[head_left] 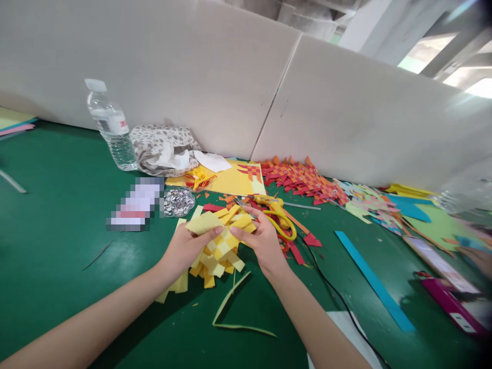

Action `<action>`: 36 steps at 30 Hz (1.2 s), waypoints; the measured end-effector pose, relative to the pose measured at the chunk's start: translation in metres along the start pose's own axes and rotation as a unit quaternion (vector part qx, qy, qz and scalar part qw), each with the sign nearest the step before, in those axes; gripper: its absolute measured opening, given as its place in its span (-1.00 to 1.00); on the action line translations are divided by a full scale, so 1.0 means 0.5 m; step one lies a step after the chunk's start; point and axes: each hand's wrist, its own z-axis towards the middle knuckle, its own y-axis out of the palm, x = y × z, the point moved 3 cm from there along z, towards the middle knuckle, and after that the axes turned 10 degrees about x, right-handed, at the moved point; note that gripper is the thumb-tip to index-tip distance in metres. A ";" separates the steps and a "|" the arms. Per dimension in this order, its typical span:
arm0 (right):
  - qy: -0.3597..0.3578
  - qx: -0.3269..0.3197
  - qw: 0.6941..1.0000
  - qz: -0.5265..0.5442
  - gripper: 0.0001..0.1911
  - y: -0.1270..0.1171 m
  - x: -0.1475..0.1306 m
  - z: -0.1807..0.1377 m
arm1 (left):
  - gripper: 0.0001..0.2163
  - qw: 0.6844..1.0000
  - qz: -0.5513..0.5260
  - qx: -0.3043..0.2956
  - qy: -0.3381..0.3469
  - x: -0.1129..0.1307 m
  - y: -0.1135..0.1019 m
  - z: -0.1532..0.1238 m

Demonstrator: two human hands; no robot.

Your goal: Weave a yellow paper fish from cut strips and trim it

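Both my hands hold a woven piece of yellow paper strips (221, 251) just above the green table (61, 215). My left hand (188, 246) grips its left side, fingers curled round a folded pale yellow strip. My right hand (261, 241) pinches its right side, thumb on top. Loose strip ends stick out below and to the sides. Yellow-handled scissors (279, 212) lie right behind my right hand. A long curled pale yellow offcut (234, 307) rests on the table between my forearms.
A water bottle (111, 128) and a patterned cloth pouch (163, 146) stand by the grey partition. A dish of googly eyes (179, 201), a yellow sheet (234, 182), woven red-orange paper fish (303, 177), a blue strip (372, 279), a black cable (338, 297) and a magenta case (453, 302) surround me.
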 end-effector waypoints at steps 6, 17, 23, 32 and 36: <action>-0.054 0.024 0.998 -0.021 -0.34 -0.007 -0.010 0.001 | -0.77 1.000 0.026 0.002 0.001 0.002 0.000 -0.002; -0.096 0.060 0.992 -0.063 -0.41 -0.016 -0.022 0.004 | -0.85 1.000 -0.006 -0.017 -0.001 0.003 -0.005 0.007; -0.071 0.026 0.995 -0.069 -0.38 -0.015 -0.015 0.005 | -0.81 1.000 -0.005 -0.010 -0.020 -0.001 -0.012 0.014; -0.072 0.002 0.993 -0.090 -0.40 -0.010 -0.019 0.000 | -0.83 0.999 0.009 -0.031 -0.037 -0.004 -0.014 0.022; -0.078 -0.012 0.990 -0.119 -0.44 -0.011 -0.018 0.001 | -0.86 0.998 0.017 -0.047 -0.024 -0.006 -0.014 0.025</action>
